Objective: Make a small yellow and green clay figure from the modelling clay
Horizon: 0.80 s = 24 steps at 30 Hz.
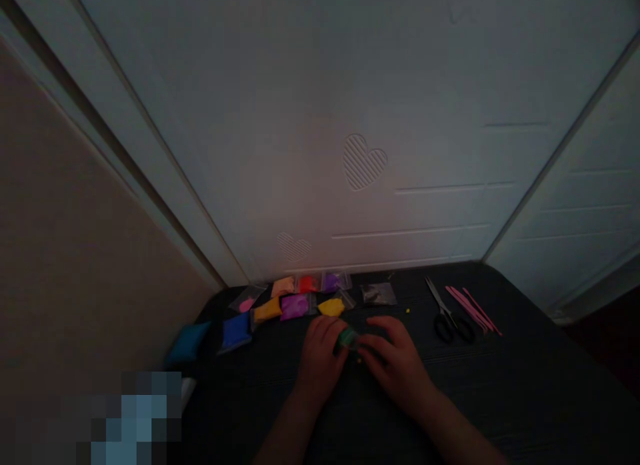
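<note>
One small, clear-plastic green packet (346,337) is gripped between the curled fingers of the left hand (321,350) and right hand (397,355), over the dark surface (520,385); pillowy plastic packets (295,307) are ranged along its far edge, black-looped metal scissors (443,308) laid toward its right edge.

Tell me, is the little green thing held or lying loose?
Held: the left hand grasps the green thing, with the right hand at its other end.
</note>
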{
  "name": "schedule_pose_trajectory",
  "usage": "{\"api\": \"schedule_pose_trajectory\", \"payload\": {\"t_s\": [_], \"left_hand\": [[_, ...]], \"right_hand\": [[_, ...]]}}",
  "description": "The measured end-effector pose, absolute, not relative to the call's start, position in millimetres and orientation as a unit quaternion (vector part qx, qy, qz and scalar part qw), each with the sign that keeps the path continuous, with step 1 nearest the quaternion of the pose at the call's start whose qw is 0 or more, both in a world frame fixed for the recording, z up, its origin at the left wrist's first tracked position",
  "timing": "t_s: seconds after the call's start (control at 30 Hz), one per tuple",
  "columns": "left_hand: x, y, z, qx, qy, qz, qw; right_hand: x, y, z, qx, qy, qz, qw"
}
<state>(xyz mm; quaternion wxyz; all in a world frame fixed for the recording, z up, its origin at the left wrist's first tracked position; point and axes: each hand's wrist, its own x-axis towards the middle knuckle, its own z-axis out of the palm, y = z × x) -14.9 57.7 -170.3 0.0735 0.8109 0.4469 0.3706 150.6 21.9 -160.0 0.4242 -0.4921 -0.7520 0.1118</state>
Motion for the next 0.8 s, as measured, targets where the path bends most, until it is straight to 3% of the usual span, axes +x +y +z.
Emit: {"api": "schedule_pose_trajectory", "payload": {"t_s": [0.23, 0.8], "left_hand": [[-12.8, 55.2, -175.0, 0.808, 0.451, 0.365, 0.105], [-15.0, 38.0, -158.2, 0.808, 0.448, 0.312, 0.221]], "right_hand": [[151.7, 20.7, -158.1, -0.473, -0.763, 0.107, 0.427], [148.6, 18.8, -143.9, -0.427, -0.769, 0.240, 0.410]]}}
